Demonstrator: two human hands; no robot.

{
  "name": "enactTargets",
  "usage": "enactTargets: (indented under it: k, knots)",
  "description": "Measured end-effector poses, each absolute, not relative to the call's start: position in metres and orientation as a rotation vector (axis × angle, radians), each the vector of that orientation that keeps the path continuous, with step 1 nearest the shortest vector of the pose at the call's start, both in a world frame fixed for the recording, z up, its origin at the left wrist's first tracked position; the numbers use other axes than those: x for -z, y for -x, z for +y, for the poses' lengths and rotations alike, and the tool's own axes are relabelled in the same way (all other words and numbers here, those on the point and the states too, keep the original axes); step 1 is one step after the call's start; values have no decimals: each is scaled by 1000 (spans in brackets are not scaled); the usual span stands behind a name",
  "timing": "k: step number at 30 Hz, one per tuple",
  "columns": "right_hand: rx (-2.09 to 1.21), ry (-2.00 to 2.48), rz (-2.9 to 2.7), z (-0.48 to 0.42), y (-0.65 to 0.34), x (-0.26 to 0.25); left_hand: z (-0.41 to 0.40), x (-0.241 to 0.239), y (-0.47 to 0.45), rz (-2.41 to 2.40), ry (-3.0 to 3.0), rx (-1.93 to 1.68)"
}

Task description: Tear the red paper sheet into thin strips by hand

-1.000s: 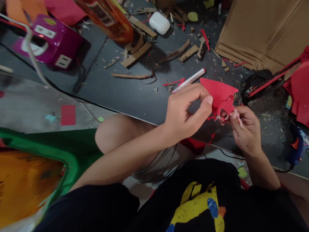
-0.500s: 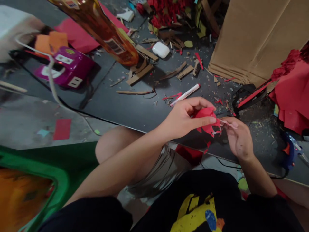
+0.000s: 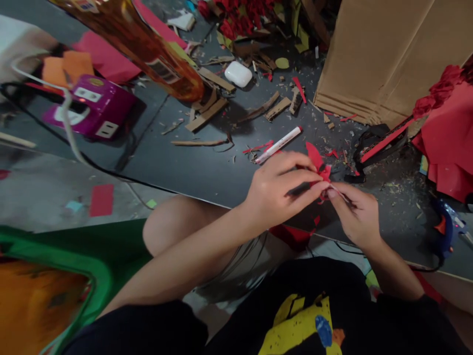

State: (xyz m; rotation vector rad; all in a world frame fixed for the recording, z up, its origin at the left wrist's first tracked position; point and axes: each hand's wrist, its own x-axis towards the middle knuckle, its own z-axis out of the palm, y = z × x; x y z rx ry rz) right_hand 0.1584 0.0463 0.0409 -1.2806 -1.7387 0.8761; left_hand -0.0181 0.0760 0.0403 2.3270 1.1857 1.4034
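My left hand [image 3: 283,192] is closed in a pinch on a red paper flower [image 3: 315,157]; its fingers cover much of it, and one petal sticks up above them. Fingertips meet those of my right hand [image 3: 357,214], which pinches a thin pale stem [image 3: 339,191] at the flower's base. Just beyond my left hand lies a white marker with a red end [image 3: 280,144]. Red paper scraps [image 3: 331,153] are strewn past the fingers on the dark table [image 3: 155,162].
A tall amber bottle [image 3: 168,69], a purple power socket block [image 3: 101,108] and a white earbud case [image 3: 238,74] stand beyond my left hand. A cardboard sheet [image 3: 384,54], red paper sheets [image 3: 449,143] and a blue glue gun [image 3: 445,229] are to the right. Cardboard offcuts [image 3: 207,116] litter the table.
My right hand has turned and moved in to the left, its thumb and finger now close against the flower's base. My left fingers have shifted their hold, covering more of the flower.
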Motion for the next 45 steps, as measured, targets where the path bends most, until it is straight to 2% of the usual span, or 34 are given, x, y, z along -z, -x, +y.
enactTargets:
  k: [8, 13, 20, 32, 45]
  knots:
    - [-416, 1149, -2020, 49, -160, -33, 68, -43, 15, 1219, -2204, -1281]
    - [-282, 1159, -2105, 49, -160, -30, 65, -40, 14, 1226, -2238, -1281]
    - [-349, 1161, -2079, 49, -158, -30, 63, -40, 10, 1268, -2122, -1259]
    - [-694, 1236, -1842, 47, -155, -41, 69, -48, 12, 1190, -1652, -1144]
    - [-720, 1184, -1856, 48, -156, -41, 69, -51, 11, 1150, -1341, -1068]
